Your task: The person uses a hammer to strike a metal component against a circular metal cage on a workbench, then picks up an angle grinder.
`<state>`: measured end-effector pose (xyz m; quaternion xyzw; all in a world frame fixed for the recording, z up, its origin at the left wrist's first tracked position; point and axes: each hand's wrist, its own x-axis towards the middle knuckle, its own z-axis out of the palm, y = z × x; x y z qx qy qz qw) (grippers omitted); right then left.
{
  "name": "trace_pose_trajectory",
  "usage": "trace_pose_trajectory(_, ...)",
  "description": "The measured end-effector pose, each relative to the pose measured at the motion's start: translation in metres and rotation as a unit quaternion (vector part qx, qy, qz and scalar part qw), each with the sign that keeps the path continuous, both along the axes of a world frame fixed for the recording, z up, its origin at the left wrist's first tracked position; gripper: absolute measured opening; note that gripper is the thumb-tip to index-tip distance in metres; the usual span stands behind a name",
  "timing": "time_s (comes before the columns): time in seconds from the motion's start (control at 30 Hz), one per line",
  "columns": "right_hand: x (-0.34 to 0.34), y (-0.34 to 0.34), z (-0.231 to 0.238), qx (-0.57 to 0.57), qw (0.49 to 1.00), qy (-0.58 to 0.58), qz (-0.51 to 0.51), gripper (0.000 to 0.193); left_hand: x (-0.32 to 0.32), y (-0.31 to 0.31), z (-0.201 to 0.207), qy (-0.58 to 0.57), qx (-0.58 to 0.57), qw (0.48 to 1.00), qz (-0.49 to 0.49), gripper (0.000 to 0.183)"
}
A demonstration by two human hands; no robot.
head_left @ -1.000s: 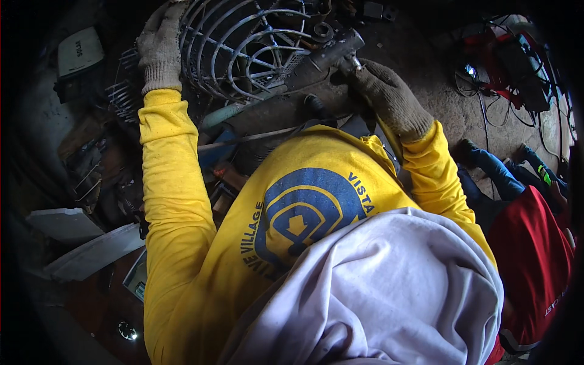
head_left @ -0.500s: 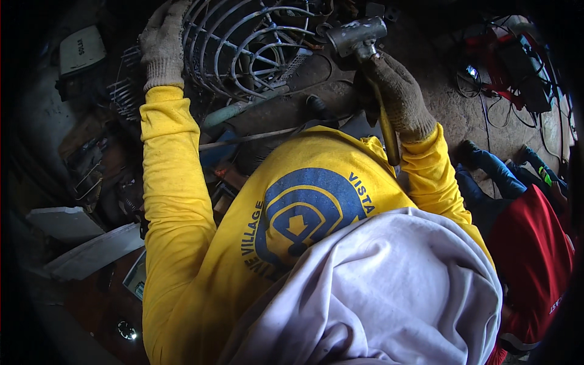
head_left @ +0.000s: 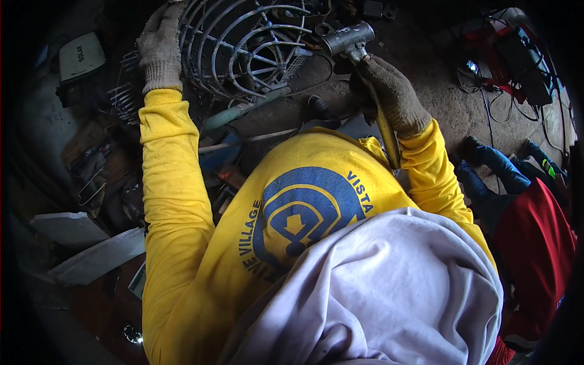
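A round cage of bent metal rods (head_left: 243, 52) stands at the top of the view, its curved bars crossed by straight ones. At its left edge my gloved left hand (head_left: 161, 52) is closed on the rim; the fingertips are partly cut off by the picture's top. In my gloved right hand (head_left: 392, 91) is a hammer (head_left: 347, 39), gripped by its yellowish handle. The heavy cylindrical metal head is raised, just right of the cage and apart from it. The handle's lower end points back toward my right forearm.
A greenish pipe (head_left: 243, 112) runs below the cage. Thin metal rods (head_left: 125, 91) and a pale box (head_left: 82, 56) lie at left, with pale boards (head_left: 100, 255) nearer. A red machine with cables (head_left: 523, 67) stands far right. Another person in red (head_left: 535, 243) is at right.
The hammer and my right hand have shifted slightly left. My left hand stays at the cage's rim, and the cage has barely moved in view.
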<state>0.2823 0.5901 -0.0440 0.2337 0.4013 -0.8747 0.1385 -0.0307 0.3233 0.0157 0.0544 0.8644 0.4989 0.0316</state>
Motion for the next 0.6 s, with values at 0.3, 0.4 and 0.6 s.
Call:
trace_pose_trajectory(0.3,-0.027,-0.006,-0.043,-0.113,0.956,0.072,-0.260,0.036,-0.011,-0.008,-0.006,0.043,-0.048,0.998,-0.019,0.051)
trace_pose_trajectory(0.4,-0.050,0.005,-0.054,-0.292,0.885,0.068,-0.357,0.023,-0.008,-0.006,-0.005,0.049,0.039,0.993,-0.102,0.052)
trace_pose_trajectory(0.6,-0.086,0.016,-0.061,-0.434,0.779,0.080,-0.447,0.027,0.005,0.004,0.007,0.058,-0.074,0.995,-0.029,0.052)
